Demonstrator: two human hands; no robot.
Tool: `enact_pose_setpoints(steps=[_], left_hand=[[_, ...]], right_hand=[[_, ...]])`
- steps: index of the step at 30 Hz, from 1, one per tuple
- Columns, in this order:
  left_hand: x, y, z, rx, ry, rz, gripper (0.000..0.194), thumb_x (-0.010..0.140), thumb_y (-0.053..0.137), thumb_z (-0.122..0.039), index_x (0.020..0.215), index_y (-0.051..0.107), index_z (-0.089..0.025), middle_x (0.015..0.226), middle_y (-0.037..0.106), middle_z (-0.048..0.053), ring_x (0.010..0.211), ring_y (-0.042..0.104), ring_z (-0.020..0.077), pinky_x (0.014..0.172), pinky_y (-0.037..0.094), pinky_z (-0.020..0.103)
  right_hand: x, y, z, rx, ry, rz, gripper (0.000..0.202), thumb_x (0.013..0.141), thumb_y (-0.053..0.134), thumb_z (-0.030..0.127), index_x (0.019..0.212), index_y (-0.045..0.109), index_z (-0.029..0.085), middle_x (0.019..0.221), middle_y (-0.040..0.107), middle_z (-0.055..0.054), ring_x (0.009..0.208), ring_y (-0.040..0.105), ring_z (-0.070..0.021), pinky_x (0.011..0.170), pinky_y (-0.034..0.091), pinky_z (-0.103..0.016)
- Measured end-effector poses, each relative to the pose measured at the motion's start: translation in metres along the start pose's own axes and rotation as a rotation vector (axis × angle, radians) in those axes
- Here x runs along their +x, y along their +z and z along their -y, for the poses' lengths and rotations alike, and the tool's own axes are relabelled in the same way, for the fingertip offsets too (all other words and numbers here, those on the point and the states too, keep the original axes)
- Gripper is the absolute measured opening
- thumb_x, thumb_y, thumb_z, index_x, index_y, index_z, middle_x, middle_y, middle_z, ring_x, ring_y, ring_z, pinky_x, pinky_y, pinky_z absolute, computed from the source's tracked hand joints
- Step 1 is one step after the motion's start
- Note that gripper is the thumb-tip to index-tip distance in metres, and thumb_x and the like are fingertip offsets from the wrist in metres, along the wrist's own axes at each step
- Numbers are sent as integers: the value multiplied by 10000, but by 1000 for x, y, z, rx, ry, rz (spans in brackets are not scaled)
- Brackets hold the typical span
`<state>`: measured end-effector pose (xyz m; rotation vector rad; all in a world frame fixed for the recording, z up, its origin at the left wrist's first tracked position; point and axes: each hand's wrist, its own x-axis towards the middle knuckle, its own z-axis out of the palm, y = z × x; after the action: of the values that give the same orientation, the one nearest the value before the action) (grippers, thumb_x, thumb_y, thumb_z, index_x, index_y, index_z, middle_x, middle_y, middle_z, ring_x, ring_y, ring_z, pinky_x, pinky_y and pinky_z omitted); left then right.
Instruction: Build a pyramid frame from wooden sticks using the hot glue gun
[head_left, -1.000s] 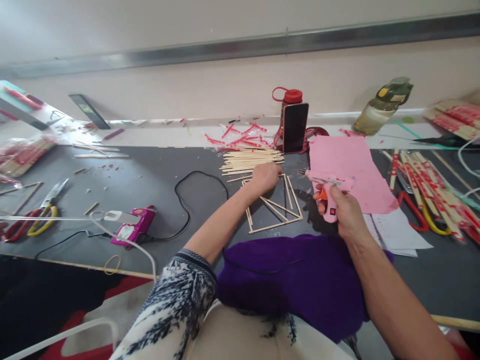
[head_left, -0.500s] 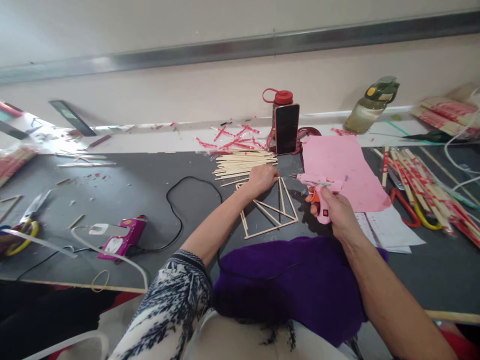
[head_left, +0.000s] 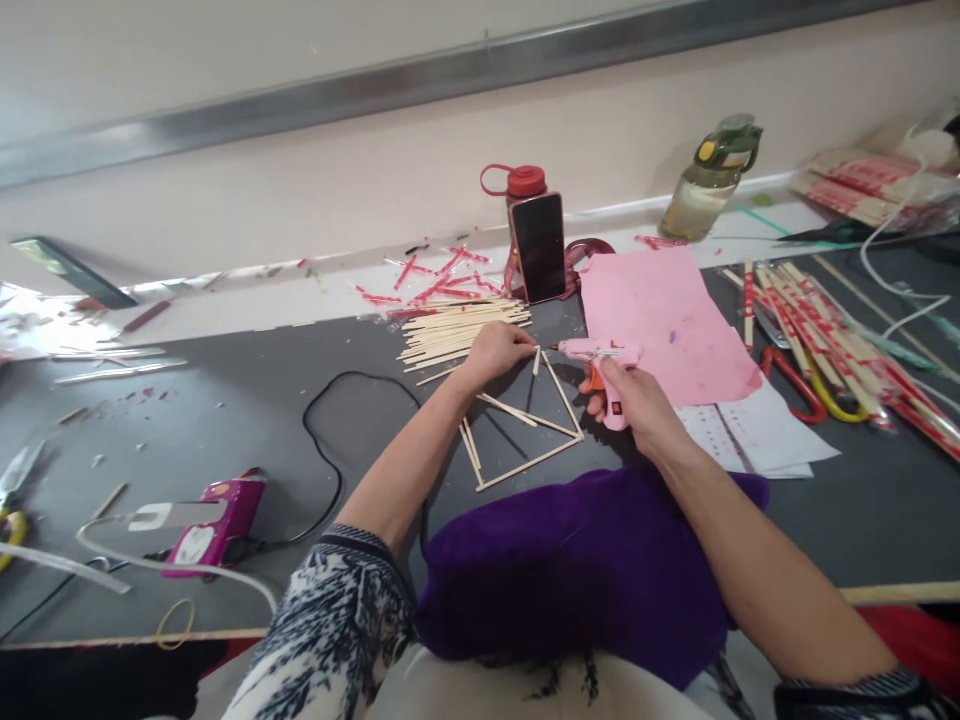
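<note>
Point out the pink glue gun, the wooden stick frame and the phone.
Pink glue gun (head_left: 602, 349): head view, on its upper body.
Wooden stick frame (head_left: 530, 463): head view, on the middle of its near edge.
Phone (head_left: 538, 248): head view, on its dark screen.

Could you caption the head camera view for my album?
Pink glue gun in the right hand, its nozzle near the left hand at a corner of a wooden-stick frame.

I noted one plain pale wall (head_left: 337, 200), crossed by one long, shiny grey strip (head_left: 375, 88); one white ledge (head_left: 322, 302), glaringly lit leftward; one flat dark-grey tabletop (head_left: 255, 420) with pale front edging (head_left: 892, 593).
</note>
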<state>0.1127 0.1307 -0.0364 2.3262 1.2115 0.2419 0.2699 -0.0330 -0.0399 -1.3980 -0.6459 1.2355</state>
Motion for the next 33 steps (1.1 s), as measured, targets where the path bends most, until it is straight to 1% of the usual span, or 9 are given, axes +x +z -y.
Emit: enact_pose_setpoints(steps=[3,7,9,16,20,24,26,29,33], left_hand=[[1,-2,1,-34,-2,12,245,752,613,-295,861,783,-157,670,691,16,626,552,122,571,330,228],[1,-6,0,-112,-20,50,285,739,625,-351,816,777,-122,539,588,-1,519,447,91,520,295,224],[2,-8,0,-174,-50,68,302,715,643,-367,801,769,-107,524,559,-6,497,417,80,495,287,214],[11,-10,3,-322,-186,129,285,634,692,-330,812,756,-118,581,598,-1,475,430,71,428,303,187],[13,-10,6,-377,-195,141,255,635,691,-318,783,746,-118,569,590,-3,471,424,64,421,299,176],[13,-10,7,-400,-196,141,224,633,687,-290,759,738,-113,552,575,-10,470,424,61,425,299,171],[14,-10,8,-410,-206,140,213,635,683,-281,755,736,-112,549,577,-11,469,425,61,427,300,171],[15,-9,9,-412,-227,143,210,637,685,-278,760,737,-116,521,557,-20,456,409,59,428,293,174],[15,-9,10,-413,-218,152,224,650,685,-297,775,739,-119,529,559,-21,454,399,55,429,292,176]], right_hand=[[2,6,3,17,17,-4,353,863,568,469,798,627,127,632,643,-27,426,552,-72,388,436,-167],[5,9,4,54,21,-3,293,890,550,401,807,606,126,699,646,-36,443,572,-75,386,461,-171],[8,9,2,86,22,-3,272,891,551,385,826,608,127,712,640,-32,463,584,-81,396,482,-179],[16,12,0,126,46,-9,270,911,523,358,826,611,118,703,626,-28,453,570,-82,388,490,-194],[20,16,6,135,72,2,295,923,504,351,795,613,109,709,631,-40,458,566,-76,383,477,-183],[21,16,6,136,74,25,269,912,526,353,842,628,113,781,659,-53,489,586,-76,371,456,-170],[21,14,4,128,65,42,284,907,532,374,845,634,116,724,651,-42,468,569,-74,372,449,-168],[22,12,1,96,67,67,336,899,534,431,812,636,122,559,588,-7,406,516,-73,379,444,-176],[22,9,-1,74,63,48,363,884,540,470,783,632,133,500,554,8,384,494,-74,382,441,-182]])
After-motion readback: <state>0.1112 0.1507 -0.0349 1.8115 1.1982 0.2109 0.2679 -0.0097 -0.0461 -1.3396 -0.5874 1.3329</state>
